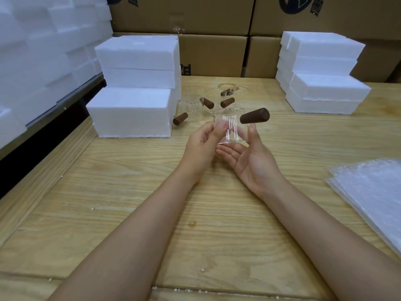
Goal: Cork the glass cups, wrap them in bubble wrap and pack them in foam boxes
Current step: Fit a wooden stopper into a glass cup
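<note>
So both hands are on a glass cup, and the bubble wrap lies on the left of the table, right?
Wrong side: the head view shows the bubble wrap on the right of the table. The left hand and right hand are on the glass cup.

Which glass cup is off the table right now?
The nearest cup, brown handle pointing right, held between left hand and right hand; the others sit on the table.

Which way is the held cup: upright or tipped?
Upright: the cup has its rim on top and base below, over the right hand; the left hand pinches its side.
</note>
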### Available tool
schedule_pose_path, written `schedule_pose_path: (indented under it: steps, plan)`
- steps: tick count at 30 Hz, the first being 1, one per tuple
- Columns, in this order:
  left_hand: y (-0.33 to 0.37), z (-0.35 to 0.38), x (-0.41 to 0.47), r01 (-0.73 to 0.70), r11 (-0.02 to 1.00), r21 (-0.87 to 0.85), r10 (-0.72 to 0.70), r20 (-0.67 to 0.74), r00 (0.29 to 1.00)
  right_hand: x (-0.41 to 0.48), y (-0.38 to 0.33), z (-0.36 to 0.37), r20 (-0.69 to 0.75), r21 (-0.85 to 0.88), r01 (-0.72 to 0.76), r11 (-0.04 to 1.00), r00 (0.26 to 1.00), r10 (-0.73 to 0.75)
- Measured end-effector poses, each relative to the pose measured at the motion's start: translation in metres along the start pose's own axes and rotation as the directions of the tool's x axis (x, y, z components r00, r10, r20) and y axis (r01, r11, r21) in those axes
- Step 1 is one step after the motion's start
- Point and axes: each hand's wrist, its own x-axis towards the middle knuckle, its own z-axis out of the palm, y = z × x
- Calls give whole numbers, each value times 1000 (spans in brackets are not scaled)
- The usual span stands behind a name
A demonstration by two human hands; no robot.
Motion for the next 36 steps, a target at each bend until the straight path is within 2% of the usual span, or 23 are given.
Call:
schedule_pose_path:
  steps: [4,8,11,16,18,20,22,24,28,31,36]
  plan:
    - [2,2,-2,-14,1000,-14,14,-15,1000,0,1,1,-53,-82,130,988,990,-134]
    - [2,2,-1,19,999,-27,-22,-95,995,-4,-1,-1,20,-102,212,972,977,-211]
    - [2,2,1,47,998,-38,-51,-112,992,-6,0,-1,74,-251,302,920,953,-293]
    - [4,1,0,35,999,-30,-39,-151,988,-4,2,-2,43,-354,303,885,950,-308]
    - [5,2,0,21,1000,-21,-24,-158,987,-5,3,-1,2,-462,364,809,912,-410]
    - [6,3,-1,12,1000,-14,-14,-161,987,-8,3,-3,-28,-562,444,698,833,-553]
    - [6,3,-1,15,1000,-8,-16,-170,985,-10,0,-6,15,-633,524,570,744,-668]
    - [6,3,-1,24,1000,-4,-24,-157,987,-11,-2,-7,97,-691,561,456,698,-710]
    - [8,7,-4,44,999,0,-44,-82,996,-11,-3,-11,180,-792,530,303,676,-714]
    - [7,8,-5,59,998,21,-57,-49,997,-10,-6,-11,110,-799,499,335,669,-735]
    - [2,9,-8,4,996,92,-6,19,1000,-5,-8,-10,-77,-767,438,469,662,-745]
